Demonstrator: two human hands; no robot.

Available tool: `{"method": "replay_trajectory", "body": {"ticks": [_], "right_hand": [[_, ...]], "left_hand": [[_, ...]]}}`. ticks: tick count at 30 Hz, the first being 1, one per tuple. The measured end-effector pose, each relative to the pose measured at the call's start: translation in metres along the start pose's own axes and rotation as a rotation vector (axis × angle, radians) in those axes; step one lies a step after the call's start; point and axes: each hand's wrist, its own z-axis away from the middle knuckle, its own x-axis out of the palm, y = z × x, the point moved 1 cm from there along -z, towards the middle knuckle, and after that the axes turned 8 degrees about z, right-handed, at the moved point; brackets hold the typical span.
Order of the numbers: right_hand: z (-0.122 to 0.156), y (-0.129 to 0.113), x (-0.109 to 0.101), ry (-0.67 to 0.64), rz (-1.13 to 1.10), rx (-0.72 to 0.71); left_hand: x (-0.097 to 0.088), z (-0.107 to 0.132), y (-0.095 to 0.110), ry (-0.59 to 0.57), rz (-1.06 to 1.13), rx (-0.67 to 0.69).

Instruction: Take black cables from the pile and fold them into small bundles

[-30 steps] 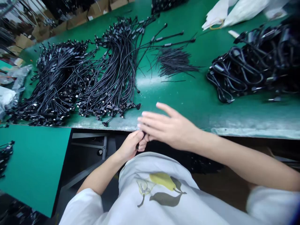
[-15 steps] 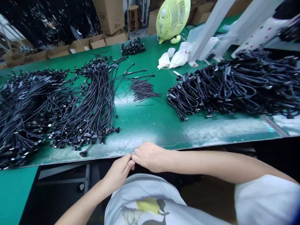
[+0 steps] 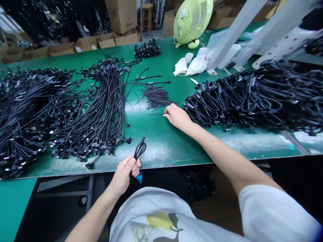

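Head view shows our left hand with fingers closed around a looped black cable above the green bench mat, while our open right hand lies just beside a heap of coiled black cables, whose loops could snag ours if it swings close.

This place seems to be a small factory workshop for cables. A long tabletop with a green surface carries big heaps of thin black cables. Behind it stand brown cardboard boxes, a tall wooden stool and a pale green electric fan, all plain working things.
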Motion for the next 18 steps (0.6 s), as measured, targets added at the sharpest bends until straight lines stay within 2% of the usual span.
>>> {"method": "replay_trajectory", "body": {"ticks": [3, 6, 9, 12, 14, 15, 18], "right_hand": [[-0.001, -0.002, 0.008, -0.084, 0.002, -0.046], [0.032, -0.034, 0.005, -0.182, -0.109, -0.194], [0.076, -0.072, 0.004, -0.369, -0.526, -0.328], [0.109, -0.097, 0.012, -0.473, -0.920, -0.270], [0.121, -0.107, 0.018, -0.413, -0.940, -0.219], [0.125, -0.111, 0.021, -0.339, -0.869, -0.230], [0.131, -0.120, 0.018, 0.040, -0.383, -0.431]], "left_hand": [[0.008, -0.004, 0.002, 0.010, 0.076, -0.003], [0.016, -0.007, 0.002, 0.048, 0.180, 0.010], [0.021, -0.009, 0.000, 0.026, 0.257, 0.042], [0.019, -0.009, -0.005, -0.003, 0.237, 0.095], [0.014, -0.009, -0.009, 0.017, 0.136, 0.169], [0.011, -0.010, -0.010, 0.043, 0.054, 0.216], [0.003, -0.013, -0.014, 0.171, -0.257, 0.341]]}}
